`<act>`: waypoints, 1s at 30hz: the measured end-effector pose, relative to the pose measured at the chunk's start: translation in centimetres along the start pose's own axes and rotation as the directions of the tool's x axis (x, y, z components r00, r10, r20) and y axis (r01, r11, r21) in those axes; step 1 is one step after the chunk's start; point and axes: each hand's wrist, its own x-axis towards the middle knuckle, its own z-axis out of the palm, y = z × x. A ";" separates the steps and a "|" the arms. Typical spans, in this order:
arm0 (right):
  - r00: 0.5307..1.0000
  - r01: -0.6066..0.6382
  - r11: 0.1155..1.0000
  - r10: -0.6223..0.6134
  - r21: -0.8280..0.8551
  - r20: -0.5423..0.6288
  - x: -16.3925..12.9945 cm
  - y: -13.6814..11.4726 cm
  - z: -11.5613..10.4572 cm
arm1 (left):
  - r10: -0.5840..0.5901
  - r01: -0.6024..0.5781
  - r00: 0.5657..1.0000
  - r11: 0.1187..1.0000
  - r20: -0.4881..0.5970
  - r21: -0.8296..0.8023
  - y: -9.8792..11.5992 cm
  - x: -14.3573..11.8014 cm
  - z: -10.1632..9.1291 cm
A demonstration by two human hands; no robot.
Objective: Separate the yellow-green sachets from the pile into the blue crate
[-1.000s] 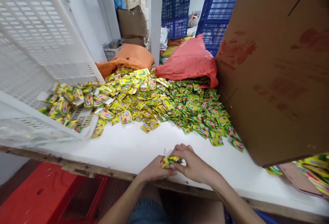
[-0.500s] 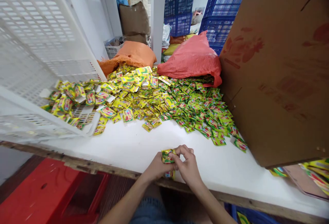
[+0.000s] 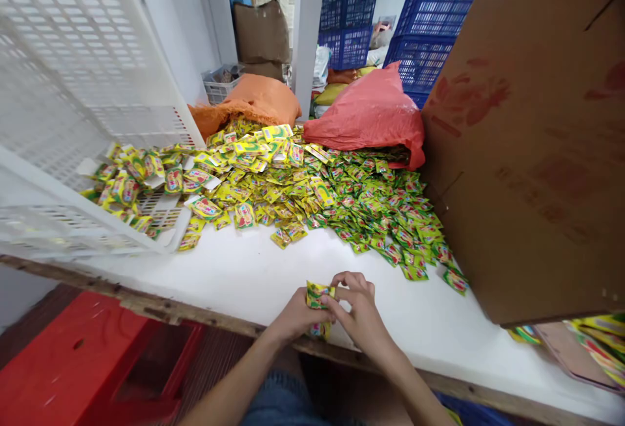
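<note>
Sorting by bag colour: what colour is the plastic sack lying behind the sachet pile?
Red-pink, the crumpled plastic sack; the head view shows it best.

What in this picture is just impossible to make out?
All in the head view:
- How many sachets the hands hold: the left hand and right hand cover most of the bundle.
- The print on the sachet pile: too small and blurred.
- Inside the cardboard box: its wall faces the camera.
- Contents of the red bag: opaque.
- The packets at the far right: cut off by the frame's edge.
</note>
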 end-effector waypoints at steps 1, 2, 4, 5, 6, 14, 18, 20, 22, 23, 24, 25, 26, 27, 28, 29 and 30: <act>1.000 0.011 1.000 -0.011 -0.015 0.008 0.0 -0.1 0.2 | 0.005 -0.005 1.000 1.000 -0.009 0.013 -0.1 0.0 0.0; 1.000 0.020 0.999 -0.019 -0.030 0.015 0.0 -0.2 0.2 | 0.009 -0.009 1.000 1.000 -0.011 0.017 -0.2 0.1 -0.1; 1.000 0.024 0.998 -0.024 -0.058 -0.001 0.0 -0.3 -0.2 | 0.009 -0.009 1.000 1.000 0.001 0.003 -0.2 0.0 -0.1; 0.999 0.019 0.997 -0.021 -0.070 -0.025 0.1 -0.4 -0.6 | 0.003 -0.003 1.000 1.000 0.013 -0.006 -0.1 0.0 0.0; 0.998 0.013 0.997 -0.017 -0.079 -0.059 0.2 -0.4 -1.1 | -0.008 0.008 1.000 1.000 0.024 -0.011 0.0 0.0 0.0; 0.997 0.080 0.997 -0.080 -0.016 0.013 0.5 -1.2 -0.8 | 0.003 -0.002 0.999 0.999 -0.036 0.036 0.6 -0.2 0.1; 0.994 0.036 0.997 -0.043 0.071 0.096 0.2 -1.0 0.1 | -0.007 0.014 0.997 0.996 -0.071 0.094 0.4 -0.3 -0.3; 0.999 -0.021 0.985 0.014 0.169 0.042 0.0 -0.3 0.2 | -0.011 0.016 0.999 0.995 -0.048 0.103 0.3 -0.3 -0.5; 0.993 -0.088 0.943 0.109 0.321 -0.049 -0.5 0.6 0.5 | -0.024 0.024 1.000 0.995 -0.004 0.101 0.2 -0.3 -0.6; 0.985 -0.110 0.908 0.155 0.404 -0.080 -0.9 1.1 0.8 | -0.027 0.025 1.000 0.994 0.012 0.103 0.3 -0.3 -0.6; 0.978 -0.120 0.872 0.187 0.475 -0.096 -1.3 1.4 1.2 | -0.016 0.014 1.000 0.994 0.017 0.106 0.3 -0.3 -0.6; 0.974 -0.119 0.838 0.203 0.532 -0.102 -1.7 1.7 1.6 | 0.010 -0.011 1.000 0.994 0.006 0.112 0.4 -0.4 -0.6; 0.973 -0.112 0.811 0.207 0.575 -0.101 -2.0 1.9 2.1 | 0.047 -0.044 0.999 0.992 -0.016 0.120 0.5 -0.5 -0.6; 0.973 -0.108 0.788 0.209 0.606 -0.098 -2.3 2.0 2.5 | 0.088 -0.082 0.995 0.988 -0.045 0.129 0.6 -0.7 -0.6; 0.972 -0.108 0.771 0.213 0.628 -0.095 -2.5 2.0 2.8 | 0.127 -0.116 0.989 0.984 -0.076 0.138 0.7 -1.0 -0.7; 0.972 -0.109 0.758 0.217 0.643 -0.091 -2.6 1.9 3.1 | 0.156 -0.140 0.982 0.980 -0.106 0.142 0.8 -1.3 -0.8; 0.972 -0.111 0.749 0.219 0.654 -0.086 -2.6 1.8 3.3 | 0.175 -0.156 0.975 0.978 -0.136 0.141 0.8 -1.7 -1.0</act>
